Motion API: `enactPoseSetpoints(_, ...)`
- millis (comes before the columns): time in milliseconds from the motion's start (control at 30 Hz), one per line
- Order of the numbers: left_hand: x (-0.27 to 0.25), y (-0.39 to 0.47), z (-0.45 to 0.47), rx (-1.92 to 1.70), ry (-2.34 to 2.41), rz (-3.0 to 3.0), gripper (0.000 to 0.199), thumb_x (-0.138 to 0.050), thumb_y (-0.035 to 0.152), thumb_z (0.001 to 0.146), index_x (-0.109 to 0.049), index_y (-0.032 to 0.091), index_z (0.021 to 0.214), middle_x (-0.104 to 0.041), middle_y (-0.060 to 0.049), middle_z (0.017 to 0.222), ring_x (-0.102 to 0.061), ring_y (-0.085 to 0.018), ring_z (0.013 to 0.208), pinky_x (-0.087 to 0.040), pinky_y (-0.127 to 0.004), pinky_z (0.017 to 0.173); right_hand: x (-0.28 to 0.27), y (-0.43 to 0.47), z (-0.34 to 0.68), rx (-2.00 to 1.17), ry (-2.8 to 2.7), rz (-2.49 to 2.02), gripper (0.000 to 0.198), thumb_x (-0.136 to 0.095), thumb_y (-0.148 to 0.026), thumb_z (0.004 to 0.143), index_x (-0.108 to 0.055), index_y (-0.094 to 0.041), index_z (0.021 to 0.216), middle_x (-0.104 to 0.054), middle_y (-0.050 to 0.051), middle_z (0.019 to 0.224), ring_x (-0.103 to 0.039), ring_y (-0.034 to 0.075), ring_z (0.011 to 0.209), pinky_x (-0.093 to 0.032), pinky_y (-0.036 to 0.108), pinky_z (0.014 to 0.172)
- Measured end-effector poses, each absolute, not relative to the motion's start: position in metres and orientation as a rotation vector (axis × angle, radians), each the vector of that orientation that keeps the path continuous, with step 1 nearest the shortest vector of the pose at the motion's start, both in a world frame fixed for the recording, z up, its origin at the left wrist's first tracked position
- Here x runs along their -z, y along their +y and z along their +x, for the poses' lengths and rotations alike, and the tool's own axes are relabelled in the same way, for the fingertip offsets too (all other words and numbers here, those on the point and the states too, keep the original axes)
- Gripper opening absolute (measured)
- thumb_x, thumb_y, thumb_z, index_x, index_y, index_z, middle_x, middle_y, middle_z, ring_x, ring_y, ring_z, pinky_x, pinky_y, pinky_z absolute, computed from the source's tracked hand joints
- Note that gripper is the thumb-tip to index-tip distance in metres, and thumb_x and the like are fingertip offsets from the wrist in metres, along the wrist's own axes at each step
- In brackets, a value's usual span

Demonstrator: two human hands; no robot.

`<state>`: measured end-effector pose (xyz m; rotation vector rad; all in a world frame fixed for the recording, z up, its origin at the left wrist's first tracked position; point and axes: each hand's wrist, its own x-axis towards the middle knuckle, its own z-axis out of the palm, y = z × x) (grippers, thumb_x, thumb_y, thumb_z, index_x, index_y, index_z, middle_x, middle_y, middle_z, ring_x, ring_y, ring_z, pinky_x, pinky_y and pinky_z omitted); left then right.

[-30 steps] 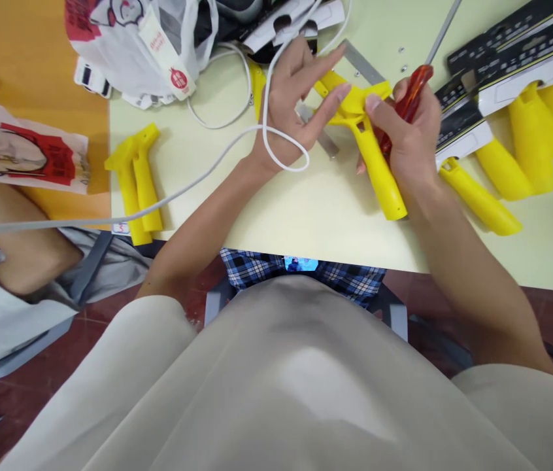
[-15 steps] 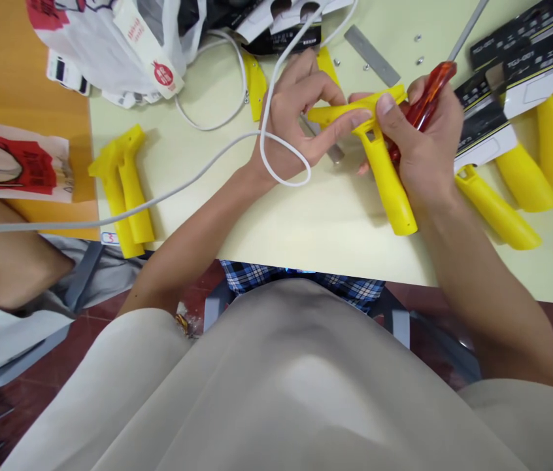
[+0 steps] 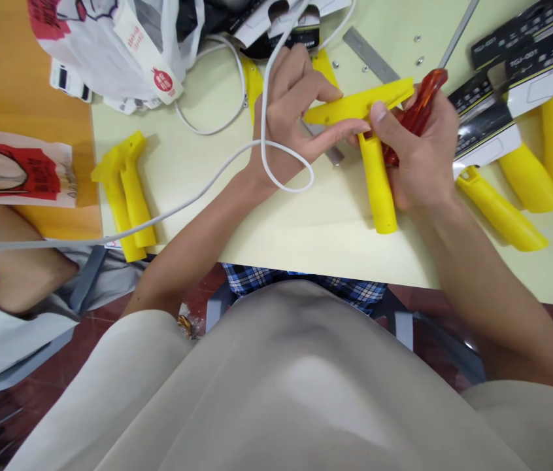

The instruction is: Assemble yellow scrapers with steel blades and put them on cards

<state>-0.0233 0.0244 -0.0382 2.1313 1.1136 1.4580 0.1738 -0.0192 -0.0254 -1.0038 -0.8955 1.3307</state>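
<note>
Just right of the frame's upper middle, both hands meet on a yellow T-shaped plastic part (image 3: pixel 372 140) held above the pale green table (image 3: pixel 306 222). The left hand (image 3: pixel 296 111) pinches the left end of the part's crossbar between thumb and fingers, while a white cable (image 3: pixel 217 163) loops over its wrist and trails off the left edge. The right hand (image 3: pixel 421 154) is closed around the part's stem, thumb pressed on the crossbar, and also grips a red-handled screwdriver (image 3: pixel 418 111) whose metal shaft runs out of the top edge; the tip is not visible. The right palm hides the upper stem. Behind the hands lie a flat metal strip (image 3: pixel 369 55) and small screws (image 3: pixel 418 60), hard to make out. A pair of yellow handles (image 3: pixel 127 190) lies at left, with more at right, partly cut off by the frame. A printed plastic bag (image 3: pixel 124 46) sits upper left.
</note>
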Motion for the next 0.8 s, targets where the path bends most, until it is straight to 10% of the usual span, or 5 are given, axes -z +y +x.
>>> enactPoseSetpoints(367,0.053,0.03,-0.019,-1.399,1.134,2.17,0.062,-0.063,0.091,0.095,-0.082,0.034,0.108,-0.064,-0.013,0.094,-0.052,-0.032,0.091,-0.054,-0.057,0.086,0.016,-0.02,0.173,-1.422,-0.951,-1.06,0.046,-0.1,-0.051,0.077,-0.06,-0.029,0.085,-0.067,0.001,0.094,-0.063,0.021,0.083,-0.066,0.044,0.087)
enactPoseSetpoints(800,0.049,0.025,-0.013,-1.545,1.015,2.072,0.047,-0.075,0.081,0.097,-0.084,0.035,0.101,-0.064,-0.009,0.088,-0.054,-0.028,0.085,-0.054,-0.054,0.078,0.009,-0.024,0.176,-1.622,-0.843,-1.083,0.05,-0.1,-0.043,0.079,-0.065,-0.023,0.11,-0.078,0.005,0.109,-0.08,0.023,0.08,-0.07,0.034,0.059)
